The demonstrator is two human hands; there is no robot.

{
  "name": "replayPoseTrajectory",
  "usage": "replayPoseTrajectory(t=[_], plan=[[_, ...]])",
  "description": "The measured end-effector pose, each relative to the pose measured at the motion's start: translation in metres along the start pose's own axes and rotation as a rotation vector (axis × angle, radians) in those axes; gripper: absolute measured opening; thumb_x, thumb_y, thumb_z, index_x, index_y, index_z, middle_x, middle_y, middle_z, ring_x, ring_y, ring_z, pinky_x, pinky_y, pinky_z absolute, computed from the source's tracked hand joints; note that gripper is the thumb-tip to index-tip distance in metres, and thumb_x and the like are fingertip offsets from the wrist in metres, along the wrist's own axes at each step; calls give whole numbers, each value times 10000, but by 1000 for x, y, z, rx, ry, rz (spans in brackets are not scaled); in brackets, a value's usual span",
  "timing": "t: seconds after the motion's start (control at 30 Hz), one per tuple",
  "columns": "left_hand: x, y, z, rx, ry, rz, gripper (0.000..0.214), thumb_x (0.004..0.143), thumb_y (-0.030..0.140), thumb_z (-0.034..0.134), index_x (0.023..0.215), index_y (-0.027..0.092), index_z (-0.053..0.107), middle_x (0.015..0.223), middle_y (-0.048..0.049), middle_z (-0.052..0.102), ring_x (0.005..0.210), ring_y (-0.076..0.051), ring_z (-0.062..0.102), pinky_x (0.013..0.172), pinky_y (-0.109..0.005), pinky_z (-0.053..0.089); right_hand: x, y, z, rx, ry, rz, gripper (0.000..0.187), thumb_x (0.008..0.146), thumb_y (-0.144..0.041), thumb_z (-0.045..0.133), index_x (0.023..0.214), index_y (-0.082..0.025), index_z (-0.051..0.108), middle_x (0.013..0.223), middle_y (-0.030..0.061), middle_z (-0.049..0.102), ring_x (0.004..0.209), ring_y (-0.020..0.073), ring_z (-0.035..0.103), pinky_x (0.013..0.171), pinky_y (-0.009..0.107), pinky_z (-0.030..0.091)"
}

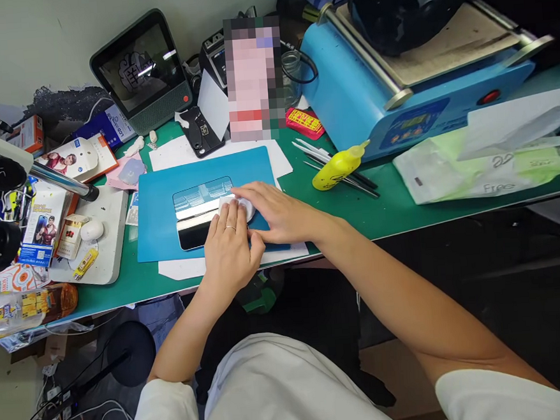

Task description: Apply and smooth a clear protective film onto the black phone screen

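Now, panel: glossy black rectangular glass panel (190,238) is lying on blue mat (155,228).
Left hand (229,242): flat, pressing white cloth-like wad (248,208) onto it.
Right hand (280,217): curving alongside, grip unclear.
Wiping: seemingly ongoing; completion unclear.

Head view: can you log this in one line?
left hand: on white cloth | right hand: close beside | screen: on blue mat
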State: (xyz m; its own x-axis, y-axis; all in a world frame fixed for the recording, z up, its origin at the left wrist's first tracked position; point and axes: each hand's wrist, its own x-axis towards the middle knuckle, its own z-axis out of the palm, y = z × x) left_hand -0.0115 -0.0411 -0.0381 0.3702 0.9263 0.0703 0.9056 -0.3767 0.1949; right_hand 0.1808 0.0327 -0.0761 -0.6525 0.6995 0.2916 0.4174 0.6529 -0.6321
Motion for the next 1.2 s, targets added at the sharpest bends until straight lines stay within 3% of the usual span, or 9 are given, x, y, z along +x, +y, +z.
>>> replayPoseTrajectory(t=[0.27, 0.43, 0.57, 0.73, 0.93, 1.2], plan=[[-44, -1, -4, 7, -10, 46, 673, 1031, 164, 435, 1695, 62, 466, 1781, -196, 468, 1689, -341, 425, 1377, -548, 401, 2, -8, -3, -47, -5, -5, 804, 1019, -518, 674, 1703, -207, 390, 1607, 237, 594, 1411, 445, 615, 1147, 692, 545], [-69, -5, -12, -5, -32, 40, 766, 1023, 147, 456, 1781, 143, 343, 1804, -151, 439, 1698, -322, 412, 1379, -551, 408, 2, -4, -3, -57, -19, -9, 823, 1015, -566, 692, 1706, -222, 406, 1578, 220, 626, 1370, 445, 631, 1124, 691, 553], [-76, -17, -18, -9, -35, 10, 746, 1026, 125, 442, 1768, 166, 374, 1803, -139, 444, 1697, -312, 414, 1382, -557, 398, 2, -4, -4, -63, -32, -10, 818, 1018, -569, 690, 1695, -190, 432, 1557, 228, 640, 1356, 446, 628, 1124, 683, 551], [-72, -42, -23, 9, 2, -74, 636, 1061, 119, 388, 1691, 102, 483, 1778, -171, 478, 1684, -328, 439, 1373, -581, 398, 2, -6, -6, -79, -48, 8, 806, 1019, -563, 686, 1690, -182, 455, 1546, 223, 641, 1341, 433, 625, 1132, 663, 548], [-82, -67, -28, -4, 23, -119, 654, 1097, 124, 378, 1747, 178, 422, 1796, -138, 465, 1688, -324, 430, 1377, -579, 395, 2, -4, -6, -88, -75, 30, 849, 1022, -589, 658, 1724, -172, 425, 1551, 233, 632, 1334, 447, 606, 1117, 681, 545], [-107, -57, -23, 17, 60, -112, 717, 1095, 143, 417, 1798, 200, 288, 1804, -178, 444, 1683, -354, 433, 1336, -602, 455, 3, -3, -5, -67, -84, 48, 877, 1012, -601, 651, 1747, -190, 406, 1564, 229, 621, 1343, 464, 591, 1116, 701, 536]])
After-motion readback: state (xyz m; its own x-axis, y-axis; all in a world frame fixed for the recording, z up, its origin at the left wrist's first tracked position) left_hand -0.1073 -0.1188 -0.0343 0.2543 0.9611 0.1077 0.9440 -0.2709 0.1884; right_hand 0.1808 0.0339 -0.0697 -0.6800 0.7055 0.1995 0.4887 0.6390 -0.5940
